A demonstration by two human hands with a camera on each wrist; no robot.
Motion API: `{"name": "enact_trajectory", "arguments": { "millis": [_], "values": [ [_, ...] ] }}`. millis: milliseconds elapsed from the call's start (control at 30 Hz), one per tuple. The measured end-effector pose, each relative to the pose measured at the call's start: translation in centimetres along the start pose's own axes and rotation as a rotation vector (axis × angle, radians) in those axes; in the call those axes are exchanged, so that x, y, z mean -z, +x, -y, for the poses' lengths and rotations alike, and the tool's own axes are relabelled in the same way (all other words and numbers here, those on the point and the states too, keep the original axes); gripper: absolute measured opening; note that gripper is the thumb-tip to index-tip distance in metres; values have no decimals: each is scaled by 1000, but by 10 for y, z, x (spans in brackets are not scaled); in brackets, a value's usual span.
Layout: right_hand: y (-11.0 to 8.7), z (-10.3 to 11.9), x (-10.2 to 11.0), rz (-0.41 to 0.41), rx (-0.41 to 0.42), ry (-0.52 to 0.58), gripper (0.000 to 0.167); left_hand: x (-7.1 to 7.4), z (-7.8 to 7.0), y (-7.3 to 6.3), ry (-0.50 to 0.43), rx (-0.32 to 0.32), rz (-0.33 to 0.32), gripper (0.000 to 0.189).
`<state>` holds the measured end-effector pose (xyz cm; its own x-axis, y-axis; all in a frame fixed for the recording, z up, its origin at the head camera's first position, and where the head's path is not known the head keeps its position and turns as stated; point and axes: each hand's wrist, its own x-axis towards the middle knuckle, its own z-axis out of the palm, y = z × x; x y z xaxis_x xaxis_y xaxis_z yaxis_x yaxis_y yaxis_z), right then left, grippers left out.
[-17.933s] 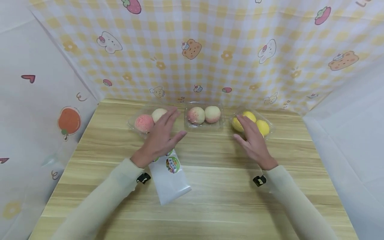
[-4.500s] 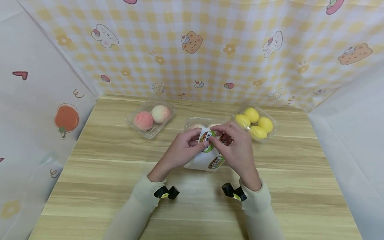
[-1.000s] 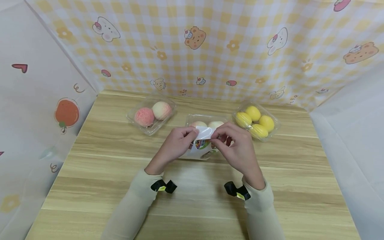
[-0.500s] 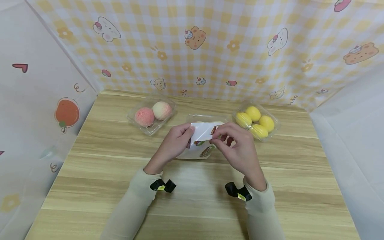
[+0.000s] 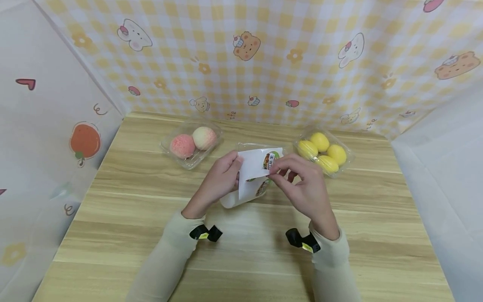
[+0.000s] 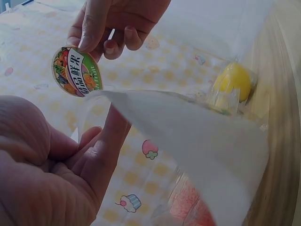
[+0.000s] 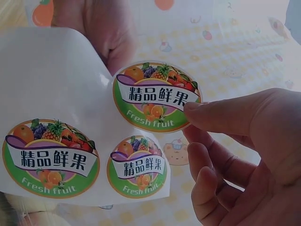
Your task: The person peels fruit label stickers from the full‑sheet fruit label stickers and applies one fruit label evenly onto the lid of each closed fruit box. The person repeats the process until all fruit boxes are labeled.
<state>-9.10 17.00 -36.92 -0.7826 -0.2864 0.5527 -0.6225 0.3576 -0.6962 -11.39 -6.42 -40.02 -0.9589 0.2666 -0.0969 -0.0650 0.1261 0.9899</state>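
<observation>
My left hand [image 5: 218, 181] grips the left edge of a bent white sticker sheet [image 5: 252, 163], thumb on top. In the right wrist view my right hand [image 7: 244, 146] pinches a round "Fresh fruit" sticker [image 7: 157, 96] by its edge, between thumb and fingers. That sticker stands up at the sheet's edge in the left wrist view, its far side overlapping the sheet. Two more fruit stickers, one of them a large sticker [image 7: 51, 160], lie on the sheet. Beneath the hands is a clear plastic box [image 5: 250, 145]; its peaches are hidden by the sheet in the head view.
On the left stands a clear box with two peaches, one a pink peach [image 5: 183, 146]. A second box on the right holds several yellow lemons [image 5: 327, 163]. A checked cloth [image 5: 226, 75] hangs behind the wooden table [image 5: 241, 260].
Earlier the sheet lay on the table at left and the middle box stood farther back. In the last second, the bent sheet has opened out upward, and my right hand has shifted slightly right.
</observation>
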Motion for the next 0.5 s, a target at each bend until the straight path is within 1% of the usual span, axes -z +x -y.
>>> {"name": "enact_trajectory", "arguments": {
  "millis": [133,333,500],
  "values": [
    [0,0,2,1,-3,5,25,-1,-1,0,-6,-2,5,29],
    [1,0,4,-11,0,3,24,-3,-2,0,-39,33,8,30],
    [1,-2,7,-23,-5,11,23,-2,0,-2,-23,47,4,30]
  ]
}}
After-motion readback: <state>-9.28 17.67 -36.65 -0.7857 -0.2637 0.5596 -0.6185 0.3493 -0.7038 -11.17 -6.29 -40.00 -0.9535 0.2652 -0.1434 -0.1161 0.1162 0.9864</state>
